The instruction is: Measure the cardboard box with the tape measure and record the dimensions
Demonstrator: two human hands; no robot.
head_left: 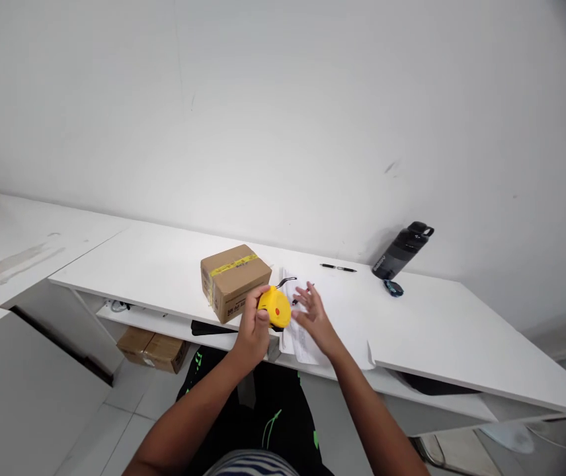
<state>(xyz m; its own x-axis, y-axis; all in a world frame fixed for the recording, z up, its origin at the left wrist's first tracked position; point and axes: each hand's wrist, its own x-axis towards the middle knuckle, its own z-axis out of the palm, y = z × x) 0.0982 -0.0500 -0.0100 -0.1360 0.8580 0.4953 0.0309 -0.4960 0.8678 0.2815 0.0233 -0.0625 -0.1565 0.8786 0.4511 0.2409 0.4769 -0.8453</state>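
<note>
My left hand [253, 325] is closed round a yellow tape measure [275, 307] with a red button, held just above the front edge of the white desk [436, 324]. A black wrist loop sticks out of the tape measure toward the back. My right hand [313, 311] is open, fingers spread, right beside the tape measure and over a sheet of printed paper [299, 340] lying on the desk. A small cardboard box [233, 281] sealed with yellow tape stands just left of my left hand.
A black pen [337, 268] lies near the wall. A dark water bottle [402, 251] stands at the back right with a small dark object [393, 288] beside it. More cardboard boxes [153, 349] sit on the floor under the desk. A second white surface [10, 251] extends to the left.
</note>
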